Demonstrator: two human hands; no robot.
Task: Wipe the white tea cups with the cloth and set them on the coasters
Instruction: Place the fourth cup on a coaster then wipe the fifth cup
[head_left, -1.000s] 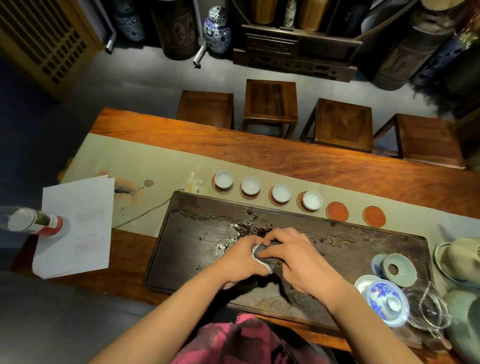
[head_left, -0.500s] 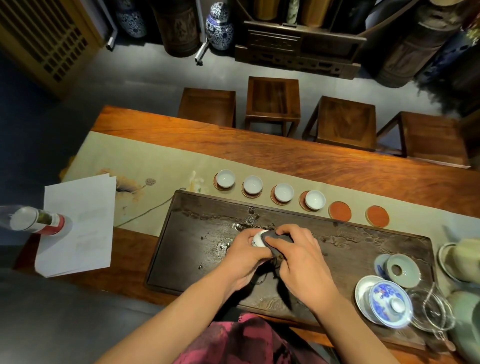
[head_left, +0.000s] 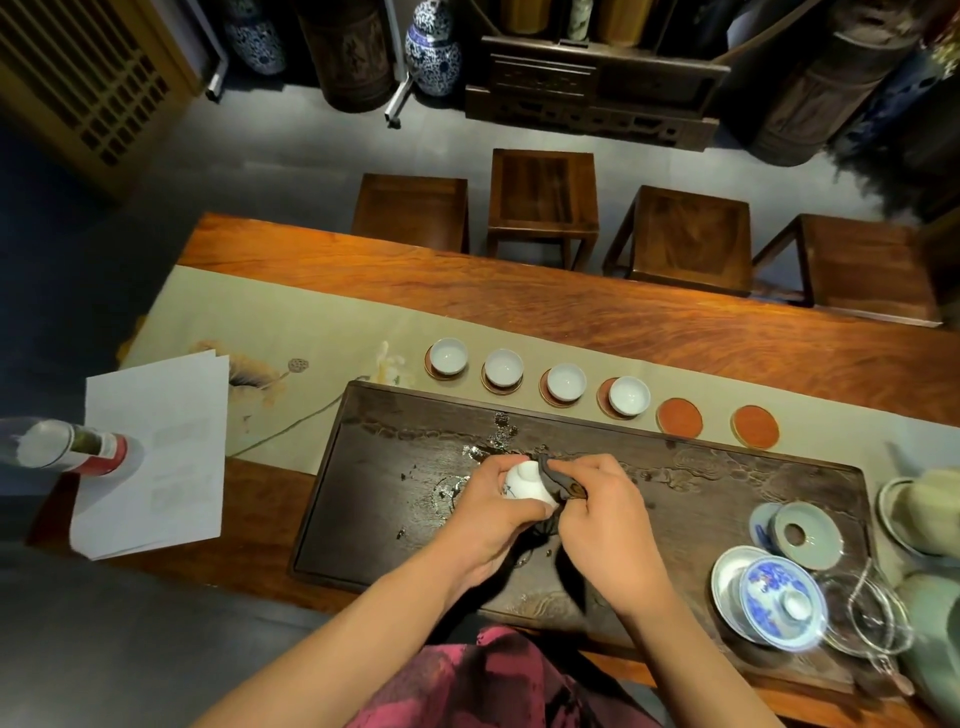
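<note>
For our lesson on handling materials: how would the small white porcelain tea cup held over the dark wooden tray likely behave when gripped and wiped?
The small white porcelain tea cup looks glazed and may be wet, so probably slippery. It sits easily in the left hand, so it is likely light. It appears thin-walled, so it would probably chip if dropped on the dark wooden tray.

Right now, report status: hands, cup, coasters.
Left hand holds cup; right hand wipes with cloth. Four cups on coasters. Two coasters bare, unobstructed.
</note>
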